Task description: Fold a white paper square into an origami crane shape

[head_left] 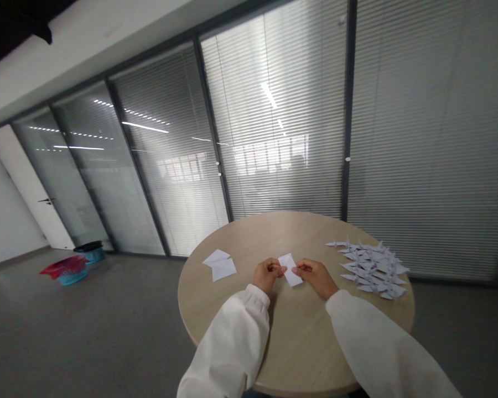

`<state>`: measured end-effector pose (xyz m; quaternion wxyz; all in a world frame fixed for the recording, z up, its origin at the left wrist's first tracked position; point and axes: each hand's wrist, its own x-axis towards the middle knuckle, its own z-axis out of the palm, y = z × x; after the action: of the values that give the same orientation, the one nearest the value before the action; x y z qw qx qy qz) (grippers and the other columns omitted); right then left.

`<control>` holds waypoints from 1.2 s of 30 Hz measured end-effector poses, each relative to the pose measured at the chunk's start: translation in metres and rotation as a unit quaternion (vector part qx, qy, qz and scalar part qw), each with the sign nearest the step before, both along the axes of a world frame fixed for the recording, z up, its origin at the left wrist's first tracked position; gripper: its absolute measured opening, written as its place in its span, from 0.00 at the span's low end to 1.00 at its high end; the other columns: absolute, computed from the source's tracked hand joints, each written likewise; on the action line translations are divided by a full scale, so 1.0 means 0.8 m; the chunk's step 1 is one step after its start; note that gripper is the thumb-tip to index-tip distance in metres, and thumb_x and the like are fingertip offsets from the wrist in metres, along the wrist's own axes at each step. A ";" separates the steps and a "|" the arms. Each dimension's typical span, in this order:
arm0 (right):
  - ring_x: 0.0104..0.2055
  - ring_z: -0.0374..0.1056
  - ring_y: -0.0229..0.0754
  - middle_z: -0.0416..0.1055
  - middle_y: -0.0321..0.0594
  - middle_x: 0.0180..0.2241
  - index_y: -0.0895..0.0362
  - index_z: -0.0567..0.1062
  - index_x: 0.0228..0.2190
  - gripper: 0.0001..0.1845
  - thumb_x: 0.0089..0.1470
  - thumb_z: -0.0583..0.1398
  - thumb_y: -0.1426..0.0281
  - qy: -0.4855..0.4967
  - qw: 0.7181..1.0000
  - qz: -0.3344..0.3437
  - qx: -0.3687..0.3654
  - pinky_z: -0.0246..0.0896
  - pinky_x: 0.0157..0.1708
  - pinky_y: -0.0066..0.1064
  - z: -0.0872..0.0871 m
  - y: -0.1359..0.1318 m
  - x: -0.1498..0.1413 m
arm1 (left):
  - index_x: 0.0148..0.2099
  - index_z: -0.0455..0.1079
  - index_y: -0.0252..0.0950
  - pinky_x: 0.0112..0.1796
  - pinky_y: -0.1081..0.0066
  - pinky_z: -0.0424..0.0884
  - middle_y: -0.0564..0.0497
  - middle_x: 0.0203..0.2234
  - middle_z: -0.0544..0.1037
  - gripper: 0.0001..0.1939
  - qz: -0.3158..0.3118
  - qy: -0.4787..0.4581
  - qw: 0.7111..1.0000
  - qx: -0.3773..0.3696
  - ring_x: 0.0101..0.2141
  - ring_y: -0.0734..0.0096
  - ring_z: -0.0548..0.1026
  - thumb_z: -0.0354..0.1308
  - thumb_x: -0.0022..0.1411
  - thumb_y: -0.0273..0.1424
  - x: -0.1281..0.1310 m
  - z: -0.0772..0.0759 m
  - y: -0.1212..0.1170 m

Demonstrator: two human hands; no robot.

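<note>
Head view: left hand [268, 275] and right hand [315, 277] at centre of round pale-wood worktop [292, 337]. Both in narrow pinch grip on one folded white paper [290, 269], which sits between them, above the worktop's middle. Two loose white paper sheets [219, 266] lie on worktop's left side, just beside left hand. Overlapping white origami cranes [369, 269] cover worktop's right side, near right hand. White sleeves [228, 342] reach both wrists. Left of worktop, on floor: blue basket [71, 278] under red cloth [62, 267], teal bin [90, 253] beside it. Behind worktop: glass partition with blinds [274, 110].
</note>
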<state>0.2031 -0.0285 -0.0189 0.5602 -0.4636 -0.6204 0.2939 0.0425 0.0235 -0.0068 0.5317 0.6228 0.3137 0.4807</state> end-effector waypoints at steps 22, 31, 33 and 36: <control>0.28 0.67 0.40 0.73 0.39 0.25 0.60 0.73 0.25 0.16 0.41 0.60 0.58 0.008 0.999 0.027 -0.024 0.61 0.29 0.29 -0.003 0.001 0.000 | 0.26 0.69 0.29 0.23 0.74 0.67 0.51 0.18 0.72 0.20 0.035 -0.012 0.999 -0.016 0.19 0.76 0.69 0.66 0.36 0.40 0.000 0.004 -0.002; 0.26 0.66 0.39 0.71 0.38 0.23 0.60 0.73 0.26 0.15 0.42 0.60 0.59 0.002 0.999 0.039 -0.019 0.60 0.27 0.28 -0.006 0.002 -0.001 | 0.24 0.68 0.30 0.22 0.76 0.64 0.53 0.13 0.69 0.17 0.069 0.009 0.997 0.033 0.17 0.79 0.66 0.64 0.40 0.40 -0.003 0.007 -0.004; 0.27 0.66 0.39 0.71 0.38 0.24 0.60 0.73 0.26 0.16 0.42 0.60 0.59 0.006 0.999 0.037 -0.021 0.60 0.28 0.28 -0.007 0.003 -0.001 | 0.25 0.68 0.30 0.23 0.75 0.66 0.53 0.15 0.70 0.18 0.061 0.007 0.998 0.030 0.18 0.77 0.67 0.63 0.40 0.41 -0.002 0.006 -0.003; 0.27 0.66 0.39 0.71 0.38 0.24 0.61 0.72 0.25 0.17 0.41 0.60 0.58 0.010 0.999 0.042 -0.027 0.60 0.28 0.28 -0.006 0.003 -0.001 | 0.25 0.68 0.30 0.23 0.74 0.66 0.52 0.16 0.70 0.19 0.062 0.015 0.997 0.038 0.19 0.76 0.67 0.61 0.43 0.43 -0.003 0.004 -0.001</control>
<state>0.2026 -0.0263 -0.0238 0.5405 -0.4494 -0.6256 0.3384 0.0403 0.0228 -0.0037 0.4717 0.6292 0.3409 0.5151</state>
